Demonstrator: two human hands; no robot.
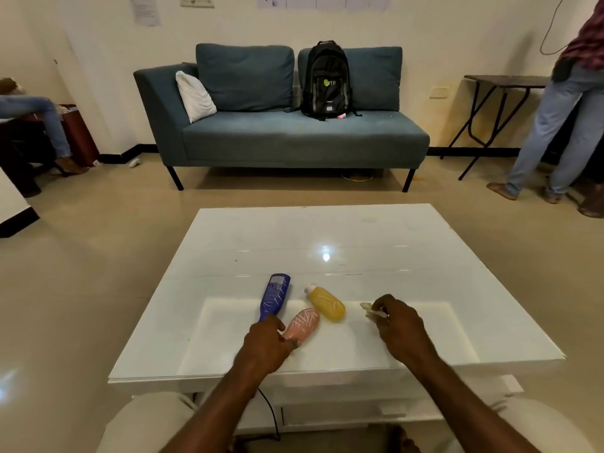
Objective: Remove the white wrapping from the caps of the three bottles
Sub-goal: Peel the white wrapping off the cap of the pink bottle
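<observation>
Three bottles lie on the white glossy table [327, 230]. The blue bottle [275, 295] lies at the left, with its near end under my left hand. Beside it lies the pink bottle [302, 323], and my left hand [266, 343] grips its near cap end, which is hidden. The yellow bottle [327, 304] lies to the right with a white wrapped cap [310, 288] pointing away from me. My right hand [397, 322] is to the right of the bottles, its fingers pinched on a small crumpled piece of white wrapping [369, 309] just above the table.
A teal sofa [294, 135] with a black backpack [327, 80] and a white pillow stands beyond the table. A person stands at the far right by a folding table [500, 83]. Another person sits at the far left. A cable hangs below the table's near edge.
</observation>
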